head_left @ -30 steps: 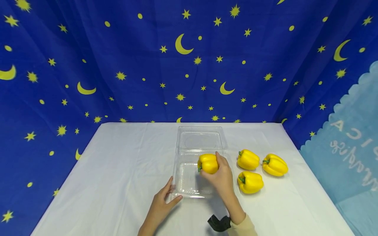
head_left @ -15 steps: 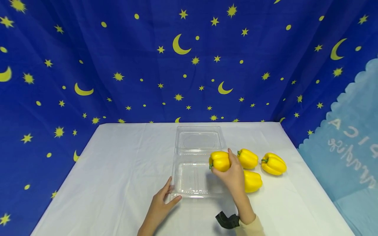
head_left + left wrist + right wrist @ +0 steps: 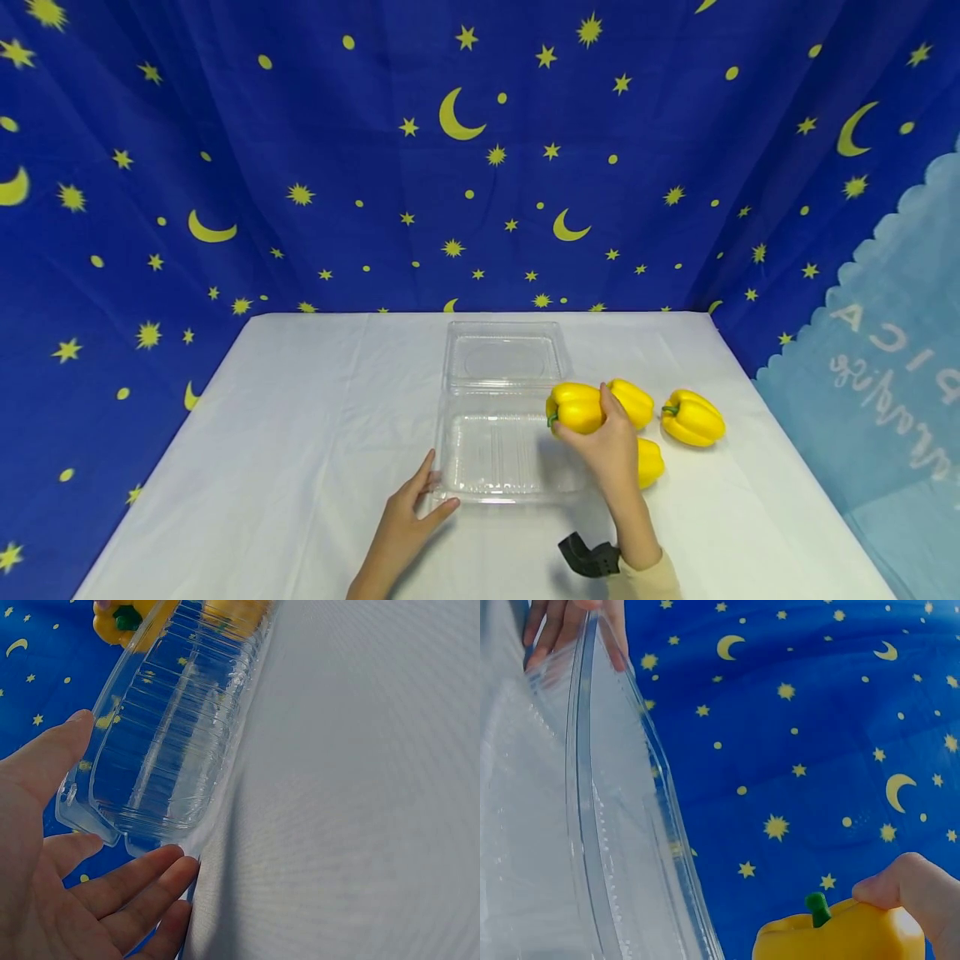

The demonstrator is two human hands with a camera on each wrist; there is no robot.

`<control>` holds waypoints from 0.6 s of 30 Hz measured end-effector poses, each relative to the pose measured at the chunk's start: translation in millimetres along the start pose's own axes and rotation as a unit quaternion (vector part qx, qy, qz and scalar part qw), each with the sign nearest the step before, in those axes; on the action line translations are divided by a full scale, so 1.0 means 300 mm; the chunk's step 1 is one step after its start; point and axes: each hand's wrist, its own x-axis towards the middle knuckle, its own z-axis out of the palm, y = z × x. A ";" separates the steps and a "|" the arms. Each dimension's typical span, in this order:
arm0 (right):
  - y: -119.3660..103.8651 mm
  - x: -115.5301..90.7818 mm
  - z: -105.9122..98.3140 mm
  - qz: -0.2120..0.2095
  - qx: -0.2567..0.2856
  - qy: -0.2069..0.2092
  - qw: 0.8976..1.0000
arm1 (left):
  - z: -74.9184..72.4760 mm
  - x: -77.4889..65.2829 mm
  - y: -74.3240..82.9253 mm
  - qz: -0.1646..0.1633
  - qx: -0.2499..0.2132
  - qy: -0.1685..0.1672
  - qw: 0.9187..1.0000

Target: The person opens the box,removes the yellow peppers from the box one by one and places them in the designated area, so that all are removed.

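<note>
In the head view, my right hand [image 3: 613,450] grips a yellow bell pepper [image 3: 576,407], thumb on the near side and fingers on the far side. The pepper is held above the right part of a hinged clear plastic container [image 3: 480,462], whose lid [image 3: 506,358] lies open toward the back. At the container's front left corner rests my left hand [image 3: 405,518], its fingers fairly straight. In the left wrist view the thumb [image 3: 71,742] touches the rim. The right wrist view shows the held pepper's green stem [image 3: 817,907].
Three more yellow bell peppers lie on the white table right of the container: a back one [image 3: 634,405], a far right one [image 3: 693,418], and a front one [image 3: 649,463], partly hidden by my right hand. A starry blue curtain [image 3: 360,150] stands behind the table.
My right hand has carried the bell pepper rightward, from over the middle of the container toward its right edge. The left hand has stayed at the corner.
</note>
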 end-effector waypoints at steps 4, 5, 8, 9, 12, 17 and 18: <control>0.014 0.005 -0.010 -0.010 0.001 0.027 1.000 | 0.002 -0.003 0.001 -0.010 -0.007 -0.007 1.000; 0.017 0.005 -0.014 -0.010 0.003 0.031 0.999 | 0.002 -0.004 0.001 -0.012 -0.010 -0.008 1.000; 0.026 0.009 -0.029 -0.003 0.009 0.036 0.999 | 0.002 -0.005 0.001 -0.011 -0.009 -0.013 1.000; 0.028 0.010 -0.034 0.000 0.010 0.035 0.999 | 0.002 -0.005 0.002 -0.011 -0.008 -0.014 1.000; 0.037 0.014 -0.053 0.010 0.011 0.032 0.999 | 0.000 -0.003 0.003 -0.006 -0.006 -0.011 1.000; 0.051 0.016 -0.087 0.024 0.008 0.027 0.999 | -0.005 -0.002 0.006 0.000 -0.002 -0.006 1.000; 0.055 0.017 -0.092 0.024 0.007 0.027 0.999 | -0.005 -0.002 0.007 -0.003 -0.005 -0.006 1.000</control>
